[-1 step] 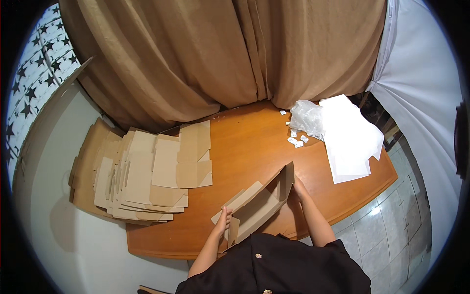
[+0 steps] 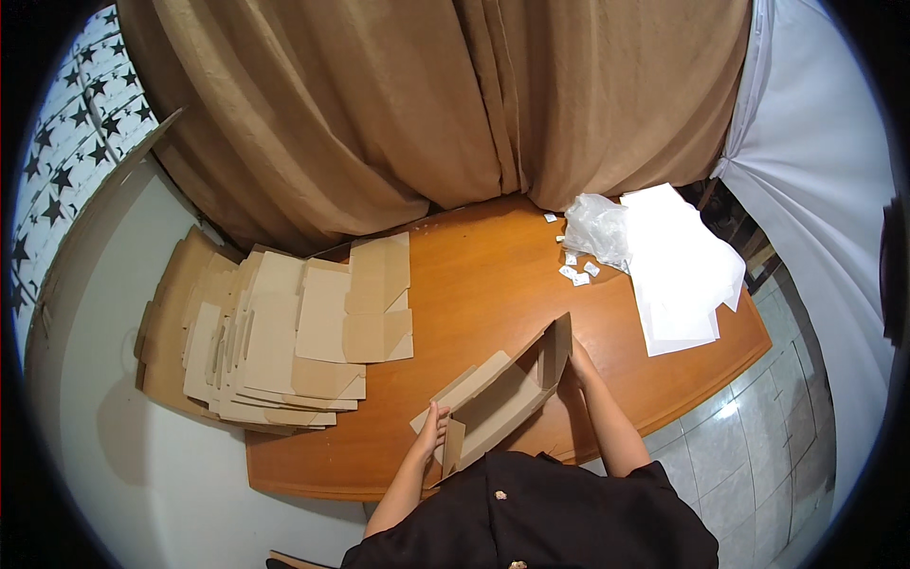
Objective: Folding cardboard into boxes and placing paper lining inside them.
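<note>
A partly folded cardboard box (image 2: 507,417) is tilted in front of my body at the table's near edge, its hollow inside facing up. My left hand (image 2: 432,431) grips its left end, with fingers over the wall beside a small upright flap (image 2: 453,446). At the opposite end, my right hand (image 2: 579,365) holds the raised right wall (image 2: 563,346) from outside. Most of the right fingers are hidden behind that wall. A loose flap (image 2: 474,379) sticks out along the box's far left side.
Flat cardboard blanks (image 2: 270,327) lie in an overlapping pile on the left of the wooden table (image 2: 474,275). At the far right are a clear plastic bag (image 2: 597,228), several small white packets (image 2: 580,278) and white paper sheets (image 2: 678,275). Brown curtains (image 2: 379,114) hang behind.
</note>
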`<move>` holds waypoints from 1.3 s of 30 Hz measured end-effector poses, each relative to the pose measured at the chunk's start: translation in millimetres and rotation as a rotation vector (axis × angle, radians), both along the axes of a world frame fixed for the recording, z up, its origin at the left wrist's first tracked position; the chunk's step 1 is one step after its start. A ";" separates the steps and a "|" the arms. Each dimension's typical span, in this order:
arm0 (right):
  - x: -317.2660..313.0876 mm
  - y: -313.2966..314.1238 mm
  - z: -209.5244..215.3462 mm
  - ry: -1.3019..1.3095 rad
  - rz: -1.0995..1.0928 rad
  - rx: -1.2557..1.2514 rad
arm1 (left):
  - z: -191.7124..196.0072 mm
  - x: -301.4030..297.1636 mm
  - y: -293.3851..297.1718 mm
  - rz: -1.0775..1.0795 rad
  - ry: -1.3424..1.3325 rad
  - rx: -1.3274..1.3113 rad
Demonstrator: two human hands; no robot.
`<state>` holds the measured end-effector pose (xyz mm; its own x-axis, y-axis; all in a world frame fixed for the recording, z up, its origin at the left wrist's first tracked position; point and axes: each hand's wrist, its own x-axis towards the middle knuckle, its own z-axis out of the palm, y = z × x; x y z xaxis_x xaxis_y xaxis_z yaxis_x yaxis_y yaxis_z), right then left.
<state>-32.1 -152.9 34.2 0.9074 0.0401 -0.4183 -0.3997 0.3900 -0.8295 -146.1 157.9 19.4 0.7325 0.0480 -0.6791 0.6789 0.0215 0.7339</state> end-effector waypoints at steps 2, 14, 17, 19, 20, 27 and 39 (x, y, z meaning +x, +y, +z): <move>3.8 11.2 19.1 0.040 -0.035 0.043 | 5.6 -8.9 3.4 0.043 0.027 -0.068; -17.1 9.3 31.7 0.050 0.045 0.513 | -4.3 8.5 -4.5 0.316 -0.436 -0.339; -25.3 7.8 33.4 0.054 -0.003 0.362 | 24.0 38.1 -18.9 0.284 -0.656 -0.301; -23.5 -0.6 0.9 0.058 -0.043 0.296 | 20.2 57.2 -12.1 0.229 -0.677 -0.528; -23.1 -5.8 -11.9 0.065 -0.072 0.231 | 20.3 65.4 -11.6 0.221 -0.671 -0.534; -28.3 -22.0 -15.8 0.023 -0.141 0.180 | -4.5 104.3 -16.7 0.144 -0.407 -0.420; 1.5 -44.8 -54.3 0.042 -0.027 0.045 | -38.2 130.1 -10.9 0.229 0.118 -0.354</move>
<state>-30.6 -197.8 -20.1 0.8900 0.0350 -0.4546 -0.4226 0.4376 -0.7937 -16.0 147.0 -18.8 0.6461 -0.0504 -0.7616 0.7063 0.4176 0.5716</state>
